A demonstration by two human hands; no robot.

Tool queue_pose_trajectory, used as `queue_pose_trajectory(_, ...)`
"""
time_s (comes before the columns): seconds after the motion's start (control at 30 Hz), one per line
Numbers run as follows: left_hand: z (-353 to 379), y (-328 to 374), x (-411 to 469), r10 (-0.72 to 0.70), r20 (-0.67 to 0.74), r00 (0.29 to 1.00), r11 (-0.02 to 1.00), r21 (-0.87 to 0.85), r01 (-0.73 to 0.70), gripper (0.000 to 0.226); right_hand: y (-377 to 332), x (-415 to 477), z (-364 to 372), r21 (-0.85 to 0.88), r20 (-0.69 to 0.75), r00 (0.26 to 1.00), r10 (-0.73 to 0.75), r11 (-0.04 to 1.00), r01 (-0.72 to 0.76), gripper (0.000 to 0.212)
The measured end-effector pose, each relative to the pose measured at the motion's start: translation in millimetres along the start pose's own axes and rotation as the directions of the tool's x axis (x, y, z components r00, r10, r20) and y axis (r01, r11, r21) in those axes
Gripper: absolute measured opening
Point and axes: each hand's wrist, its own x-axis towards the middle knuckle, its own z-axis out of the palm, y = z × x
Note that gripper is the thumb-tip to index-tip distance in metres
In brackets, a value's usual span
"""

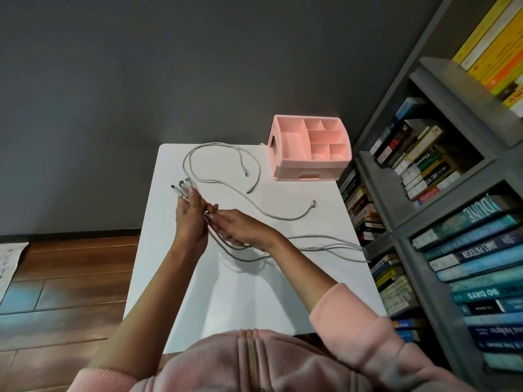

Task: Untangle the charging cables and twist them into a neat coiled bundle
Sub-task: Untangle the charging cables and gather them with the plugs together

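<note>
Several grey-white charging cables [256, 176] lie spread over a white table [283, 292]. My left hand [190, 219] grips a bunch of them, with several plug ends [181, 186] sticking out above its fingers. My right hand [237, 226] pinches the same strands just right of the left hand. From the hands, loops run to the table's far side and long strands trail off the right edge [365, 254]. One loose plug [313, 204] lies right of centre.
A pink compartment organiser [308, 149] stands on the table's far right corner. A grey bookshelf [441, 222] packed with books runs along the right. Wooden floor [70, 278] lies to the left, a dark wall behind.
</note>
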Motion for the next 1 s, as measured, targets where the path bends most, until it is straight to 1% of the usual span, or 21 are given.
queue_pose_trajectory(0.1,-6,-3,7,0.012,-0.088,0.996,1.0,-0.023,-0.015,0.028,12,-6,-3,0.075,0.13,0.989,0.07,0.994,-0.08,0.034)
queue_pose_trajectory(0.2,-8,-6,7,-0.031,-0.156,0.987,0.998,-0.052,0.023,0.03,18,-9,-5,0.096,0.173,0.971,0.166,0.978,-0.184,0.036)
queue_pose_trajectory(0.3,-8,-8,7,-0.065,-0.169,0.983,0.995,-0.08,0.052,0.032,22,-11,-10,0.084,0.217,0.952,0.217,0.967,-0.239,0.036)
queue_pose_trajectory(0.47,-6,-7,6,-0.064,-0.178,0.982,0.996,-0.074,0.052,0.033,27,-13,-21,0.095,0.306,0.923,0.234,0.957,-0.274,0.034)
queue_pose_trajectory(0.53,-10,-4,8,-0.053,-0.199,0.979,0.996,-0.074,0.039,0.033,29,-16,-27,0.048,0.3,0.918,0.258,0.957,-0.285,0.037)
queue_pose_trajectory(0.6,-15,2,12,-0.053,-0.229,0.972,0.996,-0.086,0.034,0.033,36,-18,-34,-0.018,0.263,0.925,0.275,0.96,-0.28,0.04)
queue_pose_trajectory(0.7,-20,4,13,-0.056,-0.263,0.963,0.996,-0.084,0.035,0.033,48,-21,-43,-0.063,0.214,0.936,0.28,0.96,-0.273,0.038)
queue_pose_trajectory(0.83,-26,3,15,-0.027,-0.323,0.946,0.998,-0.055,0.01,0.031,63,-26,-51,-0.111,0.22,0.932,0.287,0.957,-0.269,0.035)
queue_pose_trajectory(0.93,-31,3,17,-0.02,-0.353,0.936,0.999,-0.044,0.005,0.03,73,-31,-60,-0.158,0.138,0.928,0.345,0.933,-0.323,0.038)
queue_pose_trajectory(1.0,-31,-1,15,-0.028,-0.35,0.936,0.999,-0.039,0.015,0.03,78,-32,-65,-0.199,0.076,0.932,0.353,0.922,-0.333,0.04)
